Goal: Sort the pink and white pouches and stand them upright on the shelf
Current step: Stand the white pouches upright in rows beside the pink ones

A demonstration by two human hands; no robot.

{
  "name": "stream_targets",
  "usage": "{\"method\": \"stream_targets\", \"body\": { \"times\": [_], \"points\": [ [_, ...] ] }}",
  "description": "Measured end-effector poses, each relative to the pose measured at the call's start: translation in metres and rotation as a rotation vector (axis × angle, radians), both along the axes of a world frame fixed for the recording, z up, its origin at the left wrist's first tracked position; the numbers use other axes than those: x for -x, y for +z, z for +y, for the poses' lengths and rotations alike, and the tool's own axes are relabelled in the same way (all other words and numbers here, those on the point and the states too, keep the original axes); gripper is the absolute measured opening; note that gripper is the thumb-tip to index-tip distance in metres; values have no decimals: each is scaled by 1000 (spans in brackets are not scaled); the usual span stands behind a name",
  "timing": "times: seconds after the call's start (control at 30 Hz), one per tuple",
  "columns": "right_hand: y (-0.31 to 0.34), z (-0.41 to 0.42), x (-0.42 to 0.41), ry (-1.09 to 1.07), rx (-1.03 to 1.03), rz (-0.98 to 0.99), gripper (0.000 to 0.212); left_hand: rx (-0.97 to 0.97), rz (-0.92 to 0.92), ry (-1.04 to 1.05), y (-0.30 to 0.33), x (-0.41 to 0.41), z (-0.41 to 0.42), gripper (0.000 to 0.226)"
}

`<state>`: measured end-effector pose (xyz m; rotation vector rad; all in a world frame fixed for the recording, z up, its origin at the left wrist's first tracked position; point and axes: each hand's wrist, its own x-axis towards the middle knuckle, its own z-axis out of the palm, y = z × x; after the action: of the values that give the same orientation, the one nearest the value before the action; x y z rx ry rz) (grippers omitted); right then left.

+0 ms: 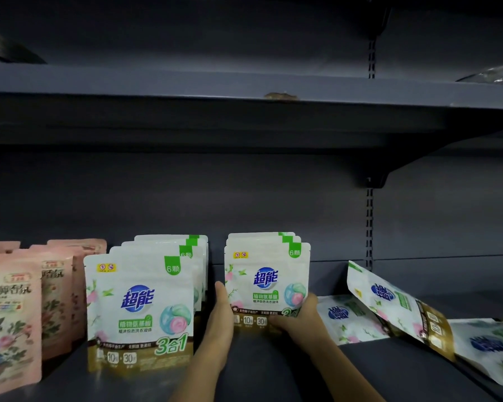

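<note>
Several pink pouches (10, 320) stand upright in rows at the shelf's left end. Beside them a row of white pouches (140, 309) stands upright, one behind another. At the centre a second small stack of white pouches (266, 274) stands upright between my hands. My left hand (222, 314) lies flat against the stack's left side, fingers straight. My right hand (298, 316) grips its lower right corner, fingers over the front. To the right, one white pouch (395, 307) leans tilted, and two others (346, 320) (488, 348) lie flat.
The dark grey shelf (273, 369) runs across the view with a back panel behind. An upper shelf (244, 91) overhangs above, held by a bracket (373, 181) at the right. A gap separates the two white rows.
</note>
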<state>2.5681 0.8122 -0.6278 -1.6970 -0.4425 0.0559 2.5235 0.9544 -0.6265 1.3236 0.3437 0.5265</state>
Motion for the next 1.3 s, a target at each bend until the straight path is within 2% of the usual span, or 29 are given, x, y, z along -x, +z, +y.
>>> {"method": "stream_targets", "body": {
  "times": [0.53,0.87,1.0,1.13,1.3],
  "points": [
    [0,1,0,-17,39,-28,67,-26,-42,-36,-5,-6,8,58],
    [-4,2,0,-104,139,-42,62,-125,49,14,-4,-6,7,62],
    [-5,4,-2,-162,239,-48,64,-108,75,-9,-3,-5,8,60],
    [-5,5,-4,-164,252,-52,63,-111,70,-9,0,-3,6,59],
    [-6,5,-3,-169,265,-71,72,-142,83,33,2,4,1,59]
  ]
}}
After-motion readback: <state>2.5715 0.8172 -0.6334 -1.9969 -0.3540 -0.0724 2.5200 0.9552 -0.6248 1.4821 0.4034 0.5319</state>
